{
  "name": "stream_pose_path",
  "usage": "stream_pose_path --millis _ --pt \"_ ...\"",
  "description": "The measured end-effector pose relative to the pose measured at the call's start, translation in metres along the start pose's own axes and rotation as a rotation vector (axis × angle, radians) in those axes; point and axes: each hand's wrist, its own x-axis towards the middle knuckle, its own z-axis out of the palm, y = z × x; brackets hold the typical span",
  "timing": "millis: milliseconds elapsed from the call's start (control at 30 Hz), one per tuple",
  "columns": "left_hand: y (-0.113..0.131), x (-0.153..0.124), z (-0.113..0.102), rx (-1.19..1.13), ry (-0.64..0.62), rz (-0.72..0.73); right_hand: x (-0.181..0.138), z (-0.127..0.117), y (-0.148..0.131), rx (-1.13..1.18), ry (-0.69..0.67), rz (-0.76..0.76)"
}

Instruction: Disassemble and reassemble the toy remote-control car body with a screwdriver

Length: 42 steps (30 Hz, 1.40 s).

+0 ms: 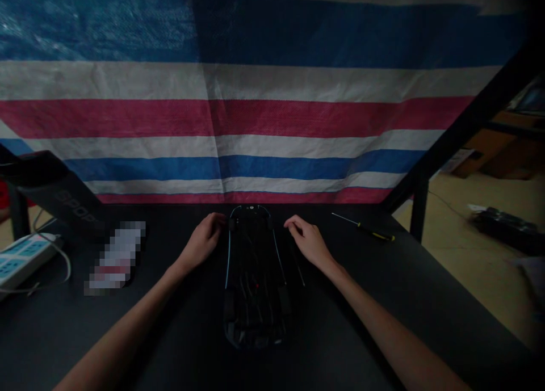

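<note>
A toy car lies upside down on the black table, its dark underside and wheels facing up and a thin light-blue edge along its body. My left hand rests just left of its far end, fingers curled in, with nothing visible in them. On the other side, my right hand lies with its fingers loosely closed, apart from the car and holding nothing I can see. Between the car and my right forearm is a thin metal rod; its upper end fades into the dark. Further right lies a screwdriver with a black and yellow handle.
A blurred-out flat item lies left on the table. Beyond it are a white power strip with a cable and a dark lettered object. A striped plastic sheet hangs behind. A black frame post stands right.
</note>
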Motion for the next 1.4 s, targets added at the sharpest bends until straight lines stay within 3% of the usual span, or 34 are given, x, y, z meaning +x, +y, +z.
stream_pose_path --millis 233,600,1400 --pt "0.015 -0.010 0.009 0.252 -0.095 0.040 -0.002 0.001 0.007 0.110 -0.020 -0.026" --pt "0.014 -0.009 0.012 0.283 -0.113 0.092 -0.004 -0.003 0.008 0.139 -0.043 -0.022" --pt "0.019 -0.010 0.011 0.310 -0.132 0.047 -0.006 -0.006 0.003 0.098 -0.047 -0.039"
